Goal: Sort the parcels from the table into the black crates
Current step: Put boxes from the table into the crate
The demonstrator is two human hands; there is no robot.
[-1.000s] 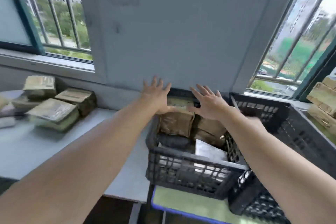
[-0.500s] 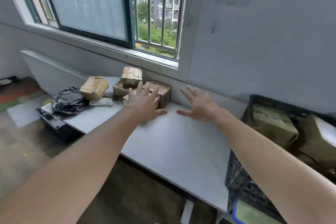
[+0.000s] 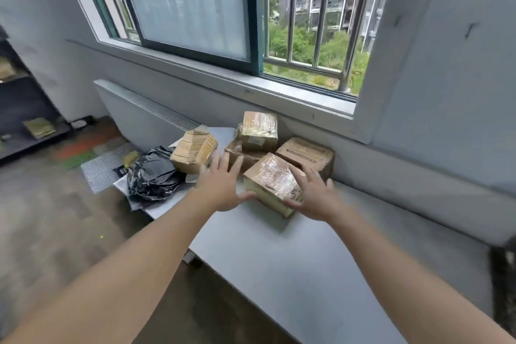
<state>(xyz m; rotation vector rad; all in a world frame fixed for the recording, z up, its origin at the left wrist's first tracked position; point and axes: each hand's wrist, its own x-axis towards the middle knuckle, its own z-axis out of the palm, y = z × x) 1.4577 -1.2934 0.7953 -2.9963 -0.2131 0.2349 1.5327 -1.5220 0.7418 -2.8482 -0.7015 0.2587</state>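
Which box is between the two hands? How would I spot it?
Look under the barred window at the grey table, where brown cardboard parcels huddle by the wall. It is the front parcel, between the left hand and right hand. Unlike its neighbours, it sits nearest the person, its top gleaming with crinkled clear tape.

text: none legible; label on upper parcel (image 3: 258,140): too blurred to read

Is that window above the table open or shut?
Open: the frosted sliding pane is pushed left, leaving a gap where only bars stand before the trees.
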